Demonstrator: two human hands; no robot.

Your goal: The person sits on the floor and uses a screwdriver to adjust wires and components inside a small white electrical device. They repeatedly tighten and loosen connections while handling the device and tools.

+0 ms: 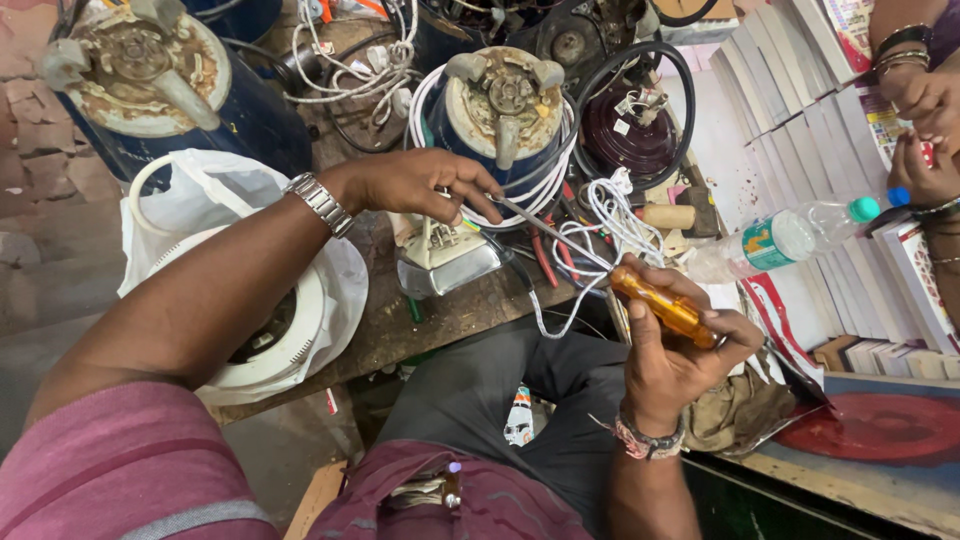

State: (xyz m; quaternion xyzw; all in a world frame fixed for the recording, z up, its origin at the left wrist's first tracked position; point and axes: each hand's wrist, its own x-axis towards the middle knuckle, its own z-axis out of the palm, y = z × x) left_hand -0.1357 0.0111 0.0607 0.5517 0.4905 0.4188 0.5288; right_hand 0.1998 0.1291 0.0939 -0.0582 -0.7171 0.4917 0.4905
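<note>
My right hand [678, 345] grips the amber handle of a long screwdriver [662, 306]. Its thin metal shaft runs up and left to my left hand [420, 182], whose fingertips pinch the shaft near the tip. Just under the left hand lies an opened electric iron [445, 262] with a shiny metal sole, on a worn wooden bench [440, 322]. White cable [610, 215] loops between the iron and my right hand. A metal watch sits on my left wrist.
Blue motor housings [505, 105] [150, 80] with dirty tops stand behind the iron. A white plastic bag [215, 195] covers a round white appliance at left. A plastic bottle [790, 235] lies on stacked boxes at right, where another person's hands [925, 120] work.
</note>
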